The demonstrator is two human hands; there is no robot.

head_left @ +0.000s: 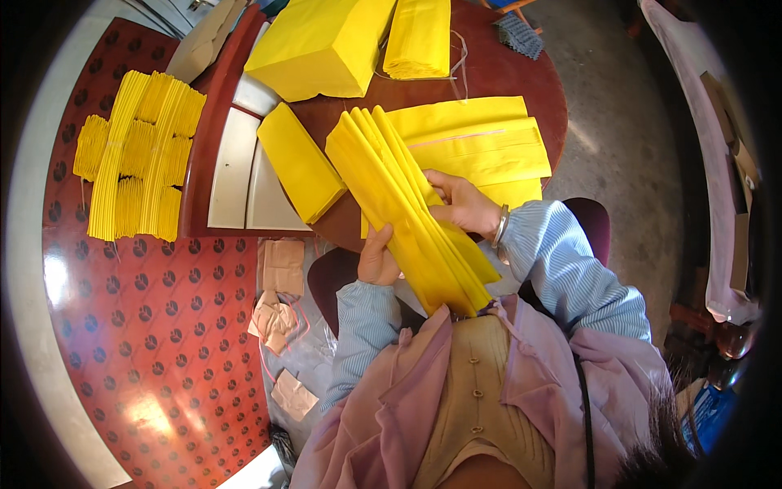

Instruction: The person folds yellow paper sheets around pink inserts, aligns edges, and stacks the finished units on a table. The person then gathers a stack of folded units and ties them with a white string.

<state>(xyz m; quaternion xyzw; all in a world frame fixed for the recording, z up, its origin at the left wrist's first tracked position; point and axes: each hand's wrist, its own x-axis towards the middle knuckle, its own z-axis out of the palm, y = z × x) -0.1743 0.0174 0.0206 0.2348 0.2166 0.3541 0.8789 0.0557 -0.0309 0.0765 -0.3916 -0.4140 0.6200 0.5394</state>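
Note:
Between my two hands is a bundle of long folded yellow sheets (pixel 407 216), tilted, its far end fanned into several layers. My left hand (pixel 379 257) grips its left edge near the lower half. On the right side, my right hand (pixel 463 201) pinches the layers with thumb and fingers; a bracelet is on that wrist. The near end of the bundle reaches down to my lap. Beyond my right hand, flat yellow sheets (pixel 489 147) lie spread on the round red table (pixel 533 85). A folded yellow stack (pixel 300 161) lies just left of the bundle.
At the table's far side are a large yellow block-shaped stack (pixel 322 49) and a tied yellow bundle (pixel 417 41). Piles of pleated yellow pieces (pixel 138 155) sit on a red patterned board (pixel 163 326) at left. Brown paper scraps (pixel 283 269) lie on the floor.

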